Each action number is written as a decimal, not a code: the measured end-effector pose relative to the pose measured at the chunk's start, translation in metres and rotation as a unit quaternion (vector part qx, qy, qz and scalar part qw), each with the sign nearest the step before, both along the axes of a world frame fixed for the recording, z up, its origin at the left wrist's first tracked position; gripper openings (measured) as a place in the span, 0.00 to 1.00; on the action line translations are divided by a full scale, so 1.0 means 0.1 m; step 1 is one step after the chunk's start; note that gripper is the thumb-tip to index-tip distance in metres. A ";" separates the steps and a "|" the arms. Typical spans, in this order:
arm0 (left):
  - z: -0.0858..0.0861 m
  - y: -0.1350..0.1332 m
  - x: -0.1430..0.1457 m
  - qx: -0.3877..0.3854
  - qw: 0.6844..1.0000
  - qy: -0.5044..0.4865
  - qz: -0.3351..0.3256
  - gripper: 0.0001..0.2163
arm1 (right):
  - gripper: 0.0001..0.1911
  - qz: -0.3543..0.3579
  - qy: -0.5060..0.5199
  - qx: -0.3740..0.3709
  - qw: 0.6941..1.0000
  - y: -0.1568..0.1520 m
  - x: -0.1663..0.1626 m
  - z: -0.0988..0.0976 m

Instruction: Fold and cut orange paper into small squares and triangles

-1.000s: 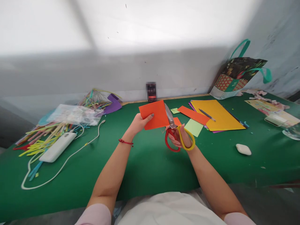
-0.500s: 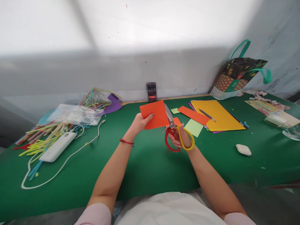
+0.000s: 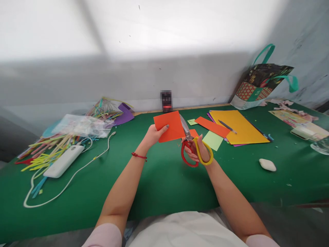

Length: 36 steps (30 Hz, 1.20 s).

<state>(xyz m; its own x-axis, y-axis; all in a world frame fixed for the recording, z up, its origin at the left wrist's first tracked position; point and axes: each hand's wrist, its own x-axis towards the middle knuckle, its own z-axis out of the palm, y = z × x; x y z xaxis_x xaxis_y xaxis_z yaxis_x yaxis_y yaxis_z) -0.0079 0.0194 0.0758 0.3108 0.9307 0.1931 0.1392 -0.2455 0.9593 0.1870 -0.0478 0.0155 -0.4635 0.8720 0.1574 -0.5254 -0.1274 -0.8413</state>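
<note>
My left hand pinches a sheet of orange paper at its lower left, the thumb on top. My right hand is wrapped round a pair of scissors with one red and one yellow handle. The blades lie at the right edge of the orange paper, pointing away from me. How far they are parted cannot be made out. Behind the scissors, another piece of orange paper shows in part. Light green paper and an orange paper strip lie just to the right.
Yellow paper sheets with a pen on top lie on the green table. At left are a white power bank with its cable, paper strips and a plastic bag. A white case and a shopping bag are at right.
Almost nothing differs. Both hands, the orange paper and the scissors keep nearly the same places, with only a very slight shift of the whole view.
</note>
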 end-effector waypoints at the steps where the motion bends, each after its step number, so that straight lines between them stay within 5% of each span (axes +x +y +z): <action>1: 0.00 0.00 0.00 -0.001 1.000 -0.003 -0.003 0.23 | 0.36 0.006 0.007 0.001 1.000 0.00 0.00 0.01; 11: 0.05 -0.02 -0.05 -0.012 0.999 0.004 -0.030 0.22 | 0.38 0.074 0.034 -0.029 0.996 -0.05 0.07 0.08; 36: 0.05 -0.03 -0.04 -0.008 1.000 0.007 -0.027 0.22 | 0.33 0.012 0.013 -0.010 1.000 -0.03 -0.02 0.03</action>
